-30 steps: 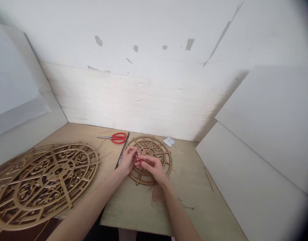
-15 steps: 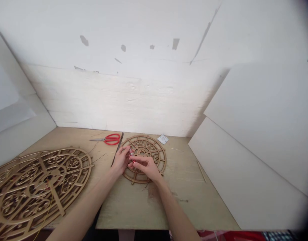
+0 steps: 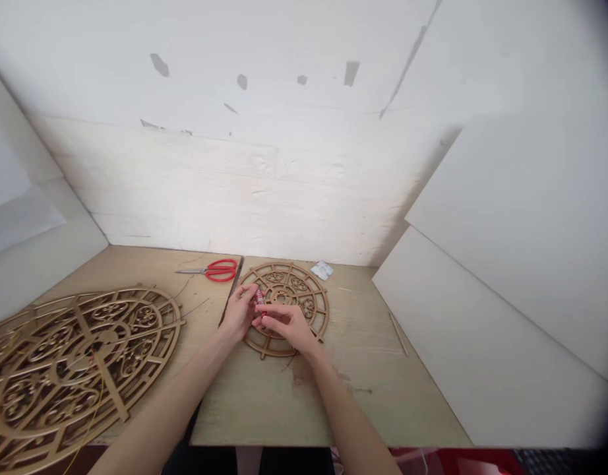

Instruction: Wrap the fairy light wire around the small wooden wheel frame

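A small red-and-white tube is held between my two hands, tilted, above a round gold openwork frame. My left hand pinches the tube's upper part from the left. At its lower red end, the fingers of my right hand are closed; they partly cover that end. The small frame lies flat on the table under both hands, its spokes and scroll ornaments showing around them.
Larger gold round frames lie stacked at the left, with a yellow wire across them. Red-handled scissors rest near the back wall. A small white packet lies behind the small frame. A thin stick lies near the right panel.
The view has shifted slightly. Both hands keep nearly the same grip on the tube, which now shows a little more of its printed side.
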Motion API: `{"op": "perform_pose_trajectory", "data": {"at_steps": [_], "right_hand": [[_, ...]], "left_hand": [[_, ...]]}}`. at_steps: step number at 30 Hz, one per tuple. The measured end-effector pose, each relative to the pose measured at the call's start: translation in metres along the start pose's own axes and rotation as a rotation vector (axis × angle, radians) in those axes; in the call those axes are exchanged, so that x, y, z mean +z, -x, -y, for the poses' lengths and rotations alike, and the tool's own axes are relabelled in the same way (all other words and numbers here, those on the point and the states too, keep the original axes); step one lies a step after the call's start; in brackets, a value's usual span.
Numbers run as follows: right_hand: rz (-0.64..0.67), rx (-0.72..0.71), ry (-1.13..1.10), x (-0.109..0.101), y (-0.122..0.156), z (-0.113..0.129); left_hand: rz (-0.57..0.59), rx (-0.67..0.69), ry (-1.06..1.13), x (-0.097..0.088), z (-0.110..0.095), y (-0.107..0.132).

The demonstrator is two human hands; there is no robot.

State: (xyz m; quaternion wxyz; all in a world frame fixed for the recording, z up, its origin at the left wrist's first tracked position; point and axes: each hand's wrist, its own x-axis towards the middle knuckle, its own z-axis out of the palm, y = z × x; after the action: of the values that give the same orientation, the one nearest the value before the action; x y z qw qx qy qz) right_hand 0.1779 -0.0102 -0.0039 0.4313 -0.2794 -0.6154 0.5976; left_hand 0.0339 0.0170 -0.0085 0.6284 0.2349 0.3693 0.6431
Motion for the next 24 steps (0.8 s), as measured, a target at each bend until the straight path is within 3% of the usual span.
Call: {"op": "perform_pose_trajectory", "data": {"at_steps": [6, 12, 24], "right_hand": [[-0.063, 0.018, -0.011, -0.0002, 0.0, -0.0032], [0.001, -0.015, -0.079, 0.0018, -0.0004, -0.0046], [-0.096, -0.023, -0.015, 0.0071, 0.0004, 0.0037]], "left_hand": [[0.017, -0.027, -0.06, -0.0006, -0.0003, -0.0027], [0.0, 0.001, -0.033, -0.0006, -0.0033, -0.0025], [-0.048, -0.009, -0.023, 0.0039, -0.0097, 0.0016]]}}
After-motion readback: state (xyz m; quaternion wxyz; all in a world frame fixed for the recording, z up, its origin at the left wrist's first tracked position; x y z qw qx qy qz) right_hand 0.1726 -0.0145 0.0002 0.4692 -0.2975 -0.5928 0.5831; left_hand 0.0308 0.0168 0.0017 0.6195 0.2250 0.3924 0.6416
